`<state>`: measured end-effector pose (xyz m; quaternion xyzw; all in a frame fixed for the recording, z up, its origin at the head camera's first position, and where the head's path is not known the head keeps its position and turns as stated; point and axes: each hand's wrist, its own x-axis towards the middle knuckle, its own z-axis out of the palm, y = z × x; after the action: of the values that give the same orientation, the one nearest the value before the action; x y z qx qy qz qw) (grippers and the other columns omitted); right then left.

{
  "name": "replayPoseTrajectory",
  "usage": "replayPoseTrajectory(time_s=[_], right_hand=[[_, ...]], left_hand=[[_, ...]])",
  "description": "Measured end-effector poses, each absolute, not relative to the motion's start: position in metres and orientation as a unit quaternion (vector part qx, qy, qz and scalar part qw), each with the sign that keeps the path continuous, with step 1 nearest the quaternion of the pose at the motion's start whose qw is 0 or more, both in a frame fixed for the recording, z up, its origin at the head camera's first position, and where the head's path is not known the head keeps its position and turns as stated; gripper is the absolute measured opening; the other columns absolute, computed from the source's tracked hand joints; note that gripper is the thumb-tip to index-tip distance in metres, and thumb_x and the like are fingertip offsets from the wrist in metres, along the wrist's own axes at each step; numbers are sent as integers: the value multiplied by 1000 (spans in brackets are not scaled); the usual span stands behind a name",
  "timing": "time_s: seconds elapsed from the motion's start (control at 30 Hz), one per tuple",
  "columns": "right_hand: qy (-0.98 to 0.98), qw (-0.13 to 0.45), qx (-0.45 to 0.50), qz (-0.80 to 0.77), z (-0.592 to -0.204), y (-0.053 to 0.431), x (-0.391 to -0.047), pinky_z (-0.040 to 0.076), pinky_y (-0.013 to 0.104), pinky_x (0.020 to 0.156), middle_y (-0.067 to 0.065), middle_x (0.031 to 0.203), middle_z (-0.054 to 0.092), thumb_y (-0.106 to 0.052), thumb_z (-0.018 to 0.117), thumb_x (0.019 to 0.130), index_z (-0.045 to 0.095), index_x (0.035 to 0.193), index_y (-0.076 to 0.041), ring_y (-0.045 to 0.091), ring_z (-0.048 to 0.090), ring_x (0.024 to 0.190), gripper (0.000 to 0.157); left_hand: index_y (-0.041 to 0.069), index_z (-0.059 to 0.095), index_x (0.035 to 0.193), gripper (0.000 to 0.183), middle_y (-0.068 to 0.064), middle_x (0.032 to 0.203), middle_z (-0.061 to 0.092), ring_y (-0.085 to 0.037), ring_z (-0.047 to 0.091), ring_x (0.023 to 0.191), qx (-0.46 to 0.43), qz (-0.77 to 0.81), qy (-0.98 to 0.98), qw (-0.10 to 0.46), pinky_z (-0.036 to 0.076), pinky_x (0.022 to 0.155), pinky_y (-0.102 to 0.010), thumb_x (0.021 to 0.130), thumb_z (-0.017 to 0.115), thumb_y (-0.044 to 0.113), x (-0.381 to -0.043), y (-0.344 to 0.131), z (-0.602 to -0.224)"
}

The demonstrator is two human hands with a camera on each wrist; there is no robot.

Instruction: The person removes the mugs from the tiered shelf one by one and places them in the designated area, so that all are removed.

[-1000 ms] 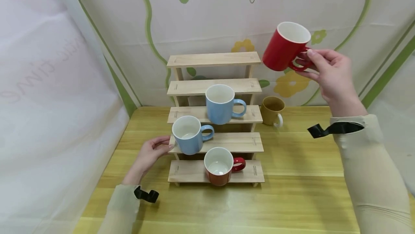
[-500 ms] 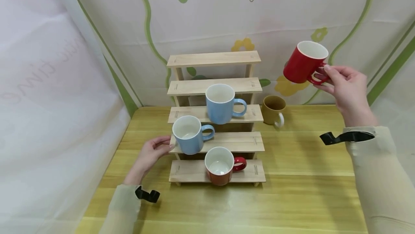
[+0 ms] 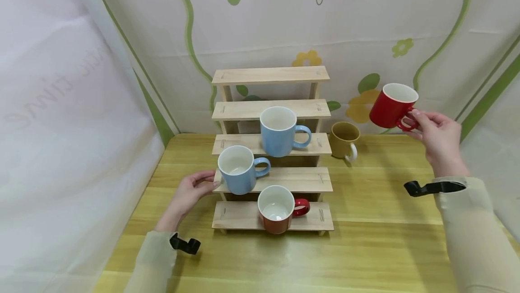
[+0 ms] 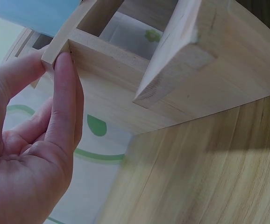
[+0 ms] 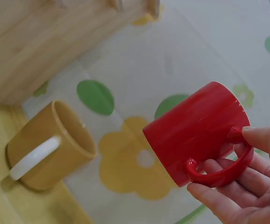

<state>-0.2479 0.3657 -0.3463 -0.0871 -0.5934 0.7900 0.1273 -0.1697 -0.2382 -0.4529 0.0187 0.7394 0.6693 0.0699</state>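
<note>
My right hand [image 3: 440,139] grips the handle of a red mug [image 3: 390,109], white inside, held tilted in the air to the right of the stepped wooden rack [image 3: 272,74]. In the right wrist view my thumb presses the top of the red handle, with fingers curled through it. My left hand [image 3: 192,191] pinches the left end of the rack's second step from the bottom; the left wrist view shows thumb and forefinger [image 4: 62,100] on the board's edge. Beside them on that step stands a light blue mug [image 3: 237,171]. Another blue mug [image 3: 278,132] is one step higher.
A brownish-red mug [image 3: 276,211] with a red handle stands on the lowest step. Right of the rack, a mustard mug [image 3: 343,139] with a white handle sits on the wooden table [image 3: 378,248]. A patterned curtain [image 3: 357,26] hangs behind.
My right hand has carried the red mug right and down, away from the rack and closer to table height. My left hand keeps its hold on the step.
</note>
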Motion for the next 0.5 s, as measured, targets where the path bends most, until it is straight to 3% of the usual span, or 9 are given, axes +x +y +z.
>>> replayPoseTrajectory(time_s=[0.3, 0.5], right_hand=[[-590, 115, -118, 791, -394, 370, -251, 62, 30, 72, 2, 95, 75, -17, 77, 92, 72, 106, -1, 13, 73, 87, 22], [-562, 109, -119, 811, -422, 368, -254, 62, 30, 66, 4, 89, 76, -8, 72, 95, 73, 100, 1, 14, 74, 81, 10]], left_hand=[[-15, 52, 136, 50, -18, 118, 64, -14, 68, 97, 21, 671, 738, 65, 59, 84, -28, 95, 72, 3, -170, -239, -455], [-13, 53, 136, 49, -20, 120, 63, -15, 68, 98, 17, 668, 740, 71, 59, 85, -30, 95, 72, 3, -170, -238, -452]])
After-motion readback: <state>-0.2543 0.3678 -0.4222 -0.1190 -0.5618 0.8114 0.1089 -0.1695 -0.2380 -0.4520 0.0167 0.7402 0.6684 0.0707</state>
